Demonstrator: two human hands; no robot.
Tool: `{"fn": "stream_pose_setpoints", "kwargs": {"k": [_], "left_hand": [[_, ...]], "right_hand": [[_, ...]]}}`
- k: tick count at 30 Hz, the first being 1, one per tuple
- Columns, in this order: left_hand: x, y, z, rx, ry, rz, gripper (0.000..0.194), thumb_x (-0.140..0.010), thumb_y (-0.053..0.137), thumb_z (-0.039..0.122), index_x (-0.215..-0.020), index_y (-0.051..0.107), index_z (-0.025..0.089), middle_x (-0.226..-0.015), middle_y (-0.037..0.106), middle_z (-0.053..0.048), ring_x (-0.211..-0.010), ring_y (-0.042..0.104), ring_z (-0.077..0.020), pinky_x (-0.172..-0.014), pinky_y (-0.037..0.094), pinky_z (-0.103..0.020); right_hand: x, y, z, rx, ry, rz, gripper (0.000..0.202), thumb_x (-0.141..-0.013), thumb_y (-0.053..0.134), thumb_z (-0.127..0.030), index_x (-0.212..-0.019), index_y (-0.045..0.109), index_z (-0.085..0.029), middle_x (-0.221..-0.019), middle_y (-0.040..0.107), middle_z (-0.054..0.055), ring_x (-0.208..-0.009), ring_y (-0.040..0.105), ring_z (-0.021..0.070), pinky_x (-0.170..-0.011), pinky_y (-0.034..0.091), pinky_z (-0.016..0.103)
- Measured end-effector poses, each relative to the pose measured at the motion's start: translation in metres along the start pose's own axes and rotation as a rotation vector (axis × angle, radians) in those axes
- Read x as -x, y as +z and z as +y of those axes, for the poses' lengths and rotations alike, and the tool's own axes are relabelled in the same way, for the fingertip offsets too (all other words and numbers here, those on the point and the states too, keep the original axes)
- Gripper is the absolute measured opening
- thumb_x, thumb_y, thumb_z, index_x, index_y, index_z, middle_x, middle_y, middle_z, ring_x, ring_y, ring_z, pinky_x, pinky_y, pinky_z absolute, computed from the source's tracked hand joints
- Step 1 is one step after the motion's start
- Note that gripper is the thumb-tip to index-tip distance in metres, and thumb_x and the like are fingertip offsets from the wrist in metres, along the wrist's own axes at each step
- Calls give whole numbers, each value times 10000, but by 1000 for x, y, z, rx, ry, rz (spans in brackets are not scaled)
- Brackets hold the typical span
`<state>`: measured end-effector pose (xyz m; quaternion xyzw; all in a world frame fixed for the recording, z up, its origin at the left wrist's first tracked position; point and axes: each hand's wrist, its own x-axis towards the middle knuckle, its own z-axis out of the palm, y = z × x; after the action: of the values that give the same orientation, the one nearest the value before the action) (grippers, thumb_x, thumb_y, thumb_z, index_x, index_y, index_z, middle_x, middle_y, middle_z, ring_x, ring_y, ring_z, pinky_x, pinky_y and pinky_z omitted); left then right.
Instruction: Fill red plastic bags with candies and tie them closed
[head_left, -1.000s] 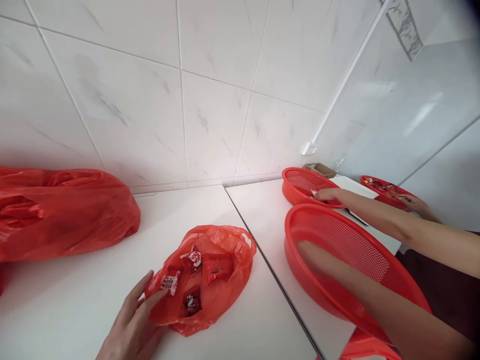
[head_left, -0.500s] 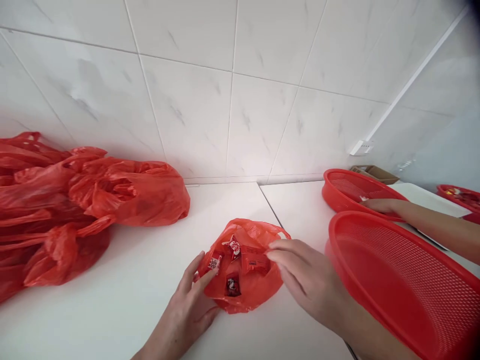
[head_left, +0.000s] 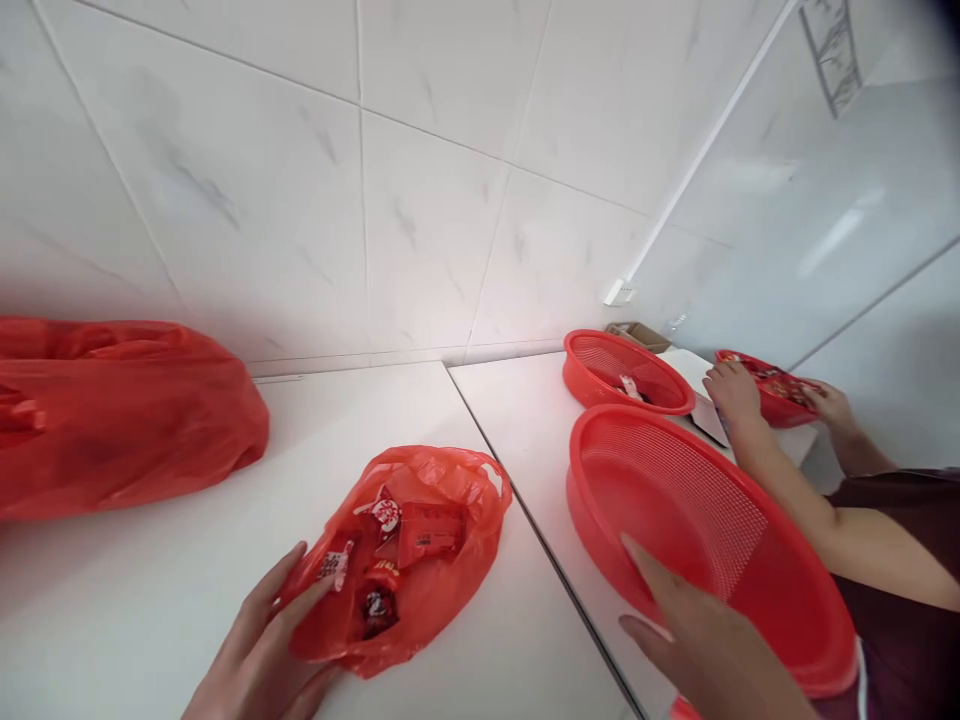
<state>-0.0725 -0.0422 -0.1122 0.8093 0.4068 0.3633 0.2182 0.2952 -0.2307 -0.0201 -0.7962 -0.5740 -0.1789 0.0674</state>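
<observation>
An open red plastic bag (head_left: 435,610) rests on the white table, its mouth facing me. Inside lie several small wrapped sweets: a red-and-white one (head_left: 386,512), a flat red packet (head_left: 433,530), a white-printed one (head_left: 336,565) and a dark-and-red one (head_left: 377,605). My left hand (head_left: 259,640) grips the bag's left side, fingers over the rim and thumb low outside. To the right, my right hand (head_left: 705,640) holds nothing, thumb and fingers apart, at the near side of a large red mesh basket (head_left: 589,510). Whether it touches the basket I cannot tell.
Filled red bags (head_left: 150,420) lie at the left by the tiled wall. Behind the large basket stands another red basket (head_left: 581,382) with a white-and-red wrapper (head_left: 630,385) inside. A co-worker's hands (head_left: 731,395) are at a farther red basket (head_left: 780,408) of sweets. A seam crosses the tabletop.
My right hand has left the bag's right edge and moved right to the large basket. My left hand stays on the bag. The view has turned right; the co-worker's hand has left the second basket.
</observation>
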Motion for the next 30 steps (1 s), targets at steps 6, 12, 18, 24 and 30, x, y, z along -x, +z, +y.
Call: {"fn": "stream_pose_setpoints", "kwargs": {"k": [6, 12, 18, 24, 30], "left_hand": [[0, 2, -5, -60, 23, 4, 441, -830, 538, 506, -1252, 524, 381, -1482, 349, -33, -1274, 458, -367, -1019, 401, -607], [0, -3, 1, -91, 31, -19, 477, -837, 560, 474, -1294, 457, 379, -1473, 333, -51, -1261, 467, -340, -989, 456, -559], [-1, -7, 4, -2, 97, 172, 733, -790, 676, 324, -1407, 282, 373, -1416, 377, -98, -1155, 538, -284, -830, 567, -424], [0, -4, 16, 216, -315, 146, 1041, -699, 743, 422, -1476, 57, 327, -1452, 322, -171, -929, 605, -219, -633, 571, -340], [-32, -28, 39, 287, -446, -94, 282, -817, 569, 233, -1090, 636, 228, -896, 665, -19, -748, 602, -152, -698, 506, -301]], "right_hand": [[24, 24, -34, 149, -10, 87, 661, -843, 292, -24, -1467, 248, -240, -1007, 722, 73, -693, 702, 201, -543, 572, 292], [21, 19, -12, 97, 24, 57, 542, -884, 340, -127, -1414, 352, -238, -937, 715, 80, -645, 679, 217, -520, 551, 317], [-4, 12, -47, -222, -125, 152, 521, -906, 460, -395, -1397, 350, -260, -1279, 577, 128, -1108, 601, 302, -827, 564, 427], [-55, 41, -110, -574, 34, 50, 771, -876, 481, -483, -1488, 113, -191, -1484, 309, 185, -1317, 405, 328, -929, 498, 468], [-110, 43, -114, -673, 149, -359, 368, -841, 470, -513, -942, 615, -191, -964, 643, 80, -686, 636, 210, -529, 479, 312]]}}
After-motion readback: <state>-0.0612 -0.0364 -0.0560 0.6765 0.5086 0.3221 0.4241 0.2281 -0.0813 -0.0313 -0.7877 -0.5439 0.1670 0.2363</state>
